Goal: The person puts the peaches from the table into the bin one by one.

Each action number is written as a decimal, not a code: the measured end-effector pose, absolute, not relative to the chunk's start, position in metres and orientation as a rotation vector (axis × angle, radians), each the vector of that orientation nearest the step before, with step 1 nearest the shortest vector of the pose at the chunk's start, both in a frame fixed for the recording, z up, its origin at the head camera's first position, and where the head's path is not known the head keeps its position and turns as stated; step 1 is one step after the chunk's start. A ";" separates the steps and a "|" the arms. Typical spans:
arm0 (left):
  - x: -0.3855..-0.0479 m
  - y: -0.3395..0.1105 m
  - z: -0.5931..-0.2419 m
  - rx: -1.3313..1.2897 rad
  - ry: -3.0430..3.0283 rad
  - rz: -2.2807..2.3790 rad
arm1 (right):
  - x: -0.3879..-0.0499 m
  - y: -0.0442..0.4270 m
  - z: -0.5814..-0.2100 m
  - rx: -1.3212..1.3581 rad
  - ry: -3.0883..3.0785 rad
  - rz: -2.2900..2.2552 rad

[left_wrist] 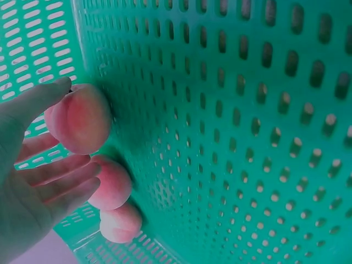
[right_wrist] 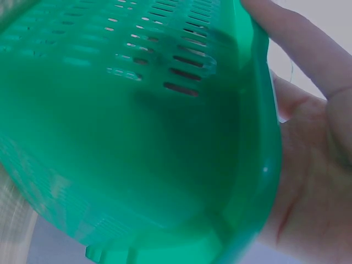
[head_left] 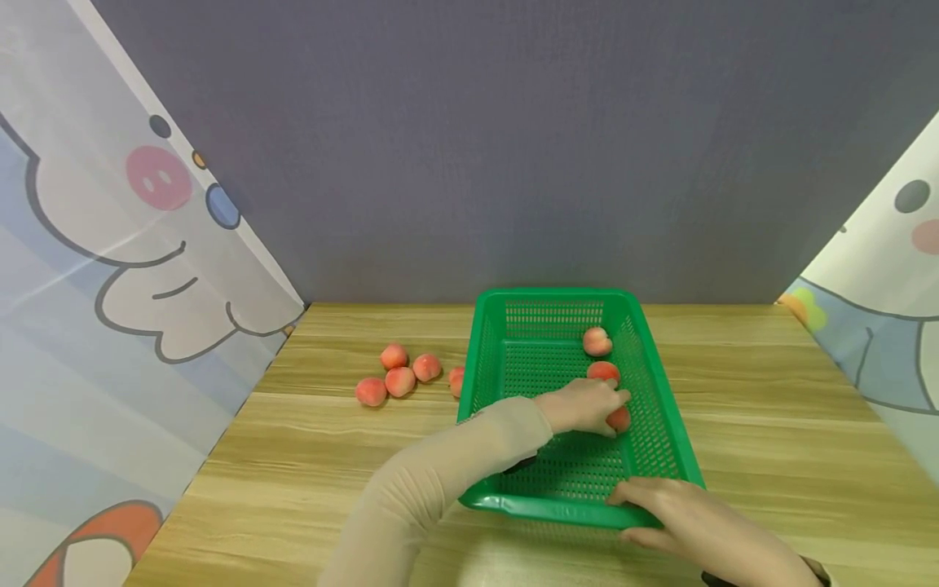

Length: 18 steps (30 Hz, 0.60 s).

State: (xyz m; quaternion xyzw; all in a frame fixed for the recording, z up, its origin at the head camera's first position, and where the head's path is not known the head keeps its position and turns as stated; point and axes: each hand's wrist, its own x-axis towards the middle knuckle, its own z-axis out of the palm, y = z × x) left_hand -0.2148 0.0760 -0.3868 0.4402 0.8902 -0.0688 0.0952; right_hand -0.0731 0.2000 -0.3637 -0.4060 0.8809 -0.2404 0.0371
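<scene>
The left hand (head_left: 583,406), fingers (left_wrist: 61,169) spread, touches a peach (left_wrist: 82,118) in the basket (head_left: 539,367). The right hand (head_left: 682,512) pinches the basket's rim (head_left: 557,510); five peaches (head_left: 400,381) lie left of it.

We're at three round, pinkish-orange peaches (head_left: 597,342) sitting in one rectangular green plastic basket (head_left: 557,512) with slotted sides. Then we've got four more whole ones (head_left: 399,381) in plain sight on the one light wood-grain bench (head_left: 748,399), plus at least one half-hidden behind the basket, so eight minimum; can't tell if there's extras back there tbh. Two bare hands, so one left hand (head_left: 583,405) and one right hand (head_left: 678,519). Around that we count two pale cartoon-printed sheets (head_left: 95,326) and one plain grey backdrop (head_left: 477,147).
</scene>
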 end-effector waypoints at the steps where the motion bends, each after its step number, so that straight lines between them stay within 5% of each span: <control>1: -0.215 0.075 -0.385 1.302 2.633 -0.205 | -0.073 0.200 -0.364 -1.249 2.711 -0.732; 18: -0.211 0.065 -0.359 1.375 2.583 -0.263 | -0.074 0.200 -0.362 -1.227 2.683 -0.714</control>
